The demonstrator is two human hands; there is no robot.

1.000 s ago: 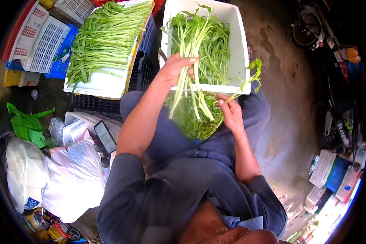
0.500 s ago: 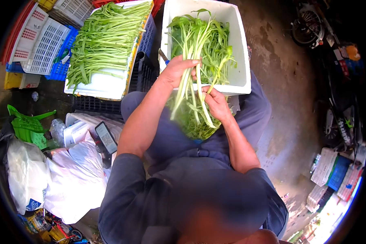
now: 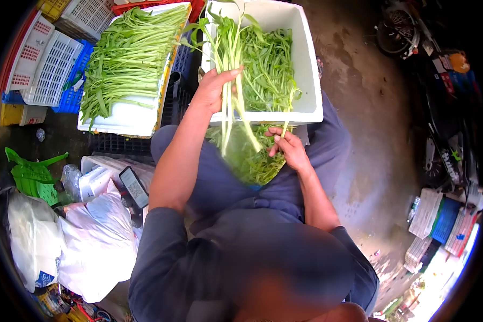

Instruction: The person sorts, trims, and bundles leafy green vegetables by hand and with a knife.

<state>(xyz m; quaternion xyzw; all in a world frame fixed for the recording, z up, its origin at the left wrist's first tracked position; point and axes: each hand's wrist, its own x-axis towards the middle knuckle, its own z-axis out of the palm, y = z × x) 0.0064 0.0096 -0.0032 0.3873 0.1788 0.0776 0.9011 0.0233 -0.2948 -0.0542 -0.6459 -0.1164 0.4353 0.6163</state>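
My left hand (image 3: 213,92) is closed round a bunch of water spinach (image 3: 231,51), its leafy tops pointing away and its pale stalk ends hanging towards me. It is over the left part of the near rim of a white foam box (image 3: 307,70). Loose leafy greens (image 3: 268,75) lie inside that box. My right hand (image 3: 291,152) pinches a single stalk (image 3: 285,127) that rises against the box's near wall. Below both hands, a heap of leaves and trimmings (image 3: 255,166) rests between my legs.
To the left, more water spinach (image 3: 129,59) lies in rows on a white foam lid (image 3: 121,119) over dark crates. Plastic baskets (image 3: 56,70) stack beyond it. A phone (image 3: 133,186), white bags (image 3: 96,236) and a green plastic item (image 3: 35,180) sit lower left. A motorbike (image 3: 440,134) stands right.
My left hand has shifted left with the bunch. My right hand has drawn right and towards me with one stalk, apart from the bunch. The whole view has slid slightly.
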